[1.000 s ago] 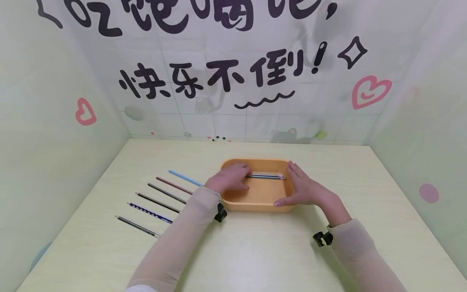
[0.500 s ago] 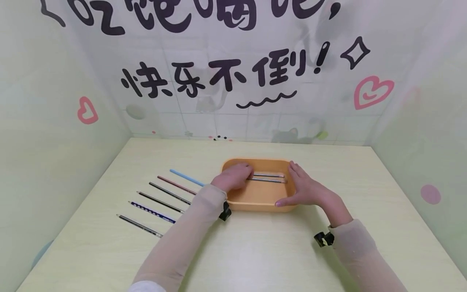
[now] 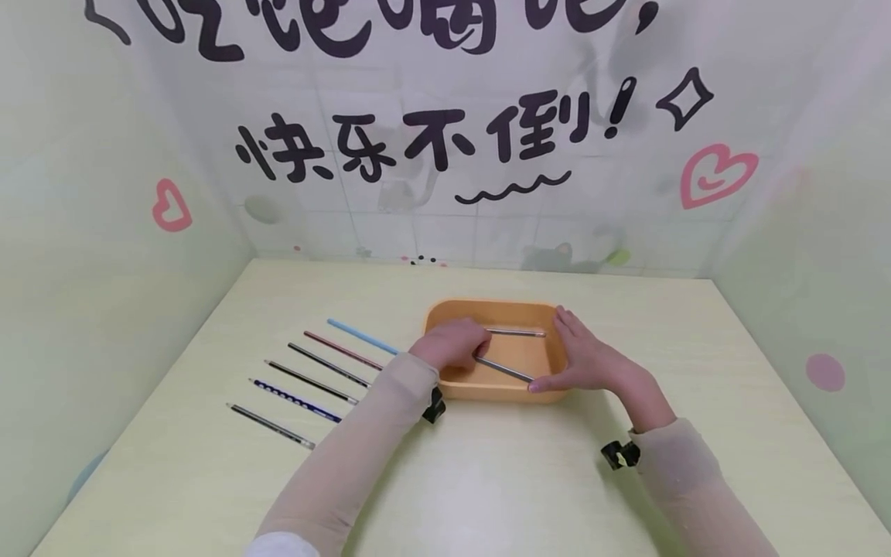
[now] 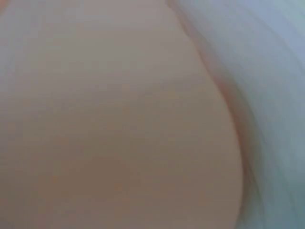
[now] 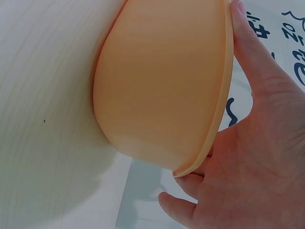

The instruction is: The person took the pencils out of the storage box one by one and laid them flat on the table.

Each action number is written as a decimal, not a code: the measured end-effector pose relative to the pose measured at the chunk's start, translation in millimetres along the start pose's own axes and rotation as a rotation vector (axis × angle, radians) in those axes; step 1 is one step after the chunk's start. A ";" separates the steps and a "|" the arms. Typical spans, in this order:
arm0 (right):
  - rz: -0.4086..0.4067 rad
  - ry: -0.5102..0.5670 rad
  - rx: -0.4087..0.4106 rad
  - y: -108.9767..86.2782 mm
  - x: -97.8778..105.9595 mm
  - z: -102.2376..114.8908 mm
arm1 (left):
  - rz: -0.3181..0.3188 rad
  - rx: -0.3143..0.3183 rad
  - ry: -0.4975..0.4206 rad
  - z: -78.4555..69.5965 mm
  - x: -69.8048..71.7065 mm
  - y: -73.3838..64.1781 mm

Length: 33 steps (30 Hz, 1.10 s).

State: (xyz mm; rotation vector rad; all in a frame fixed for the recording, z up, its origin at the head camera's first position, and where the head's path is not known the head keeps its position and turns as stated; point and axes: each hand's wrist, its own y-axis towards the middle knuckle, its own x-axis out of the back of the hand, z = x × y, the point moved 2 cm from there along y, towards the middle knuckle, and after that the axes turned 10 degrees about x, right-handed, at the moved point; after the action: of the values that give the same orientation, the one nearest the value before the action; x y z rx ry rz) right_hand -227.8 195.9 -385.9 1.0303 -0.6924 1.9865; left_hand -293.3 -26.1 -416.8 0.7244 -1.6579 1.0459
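Note:
An orange plastic box [image 3: 501,393] stands on the table, with two pencils visible in it. My left hand [image 3: 455,342] reaches inside and holds one dark pencil [image 3: 505,369], which slants toward the front right corner near my right thumb. The other pencil [image 3: 517,333] lies along the back of the box, partly hidden by the left hand. My right hand [image 3: 592,362] grips the right end of the box, its thumb on the front rim and fingers at the back corner. In the right wrist view, that hand [image 5: 252,157] spans the rim. A blurred surface nearly fills the left wrist view.
Left of the box lies a slanted row of several pencils, from a light blue pencil [image 3: 362,336] at the back to a dark pencil [image 3: 271,425] in front. My left sleeve [image 3: 348,456] crosses close to their right ends. A printed curtain [image 3: 445,232] surrounds the table.
Two pencils lay side by side in the box. My left hand has shifted slightly right and forward, swinging one pencil's right end toward the front. My right hand stays on the box.

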 end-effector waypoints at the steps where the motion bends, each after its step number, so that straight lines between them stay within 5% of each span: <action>1: 0.004 0.000 -0.001 0.2 0.0 0.0 | 0.008 0.002 -0.002 0.0 -0.3 -0.4; 5: 0.009 -0.006 -0.006 2.2 1.1 -0.8 | 0.009 -0.012 -0.031 0.5 1.3 -1.5; 10: 0.016 -0.004 -0.012 4.2 2.9 -2.4 | -0.065 -0.070 -0.057 2.2 6.6 -3.2; 15: 0.029 -0.010 -0.011 5.1 2.6 -2.5 | -0.143 -0.117 -0.059 2.0 20.0 -7.4; 18: 0.032 -0.010 -0.012 5.5 0.9 -2.0 | -0.138 -0.132 -0.069 2.4 28.1 -10.8; 33: 0.037 -0.003 -0.011 7.9 1.4 -3.5 | -0.219 -0.111 -0.034 26.7 80.5 -38.8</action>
State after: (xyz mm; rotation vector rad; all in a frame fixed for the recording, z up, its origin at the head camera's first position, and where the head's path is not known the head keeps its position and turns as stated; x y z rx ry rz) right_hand -236.4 194.7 -387.4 1.0213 -0.7279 2.0114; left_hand -297.4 -65.4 -332.3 0.8330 -1.6106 0.7844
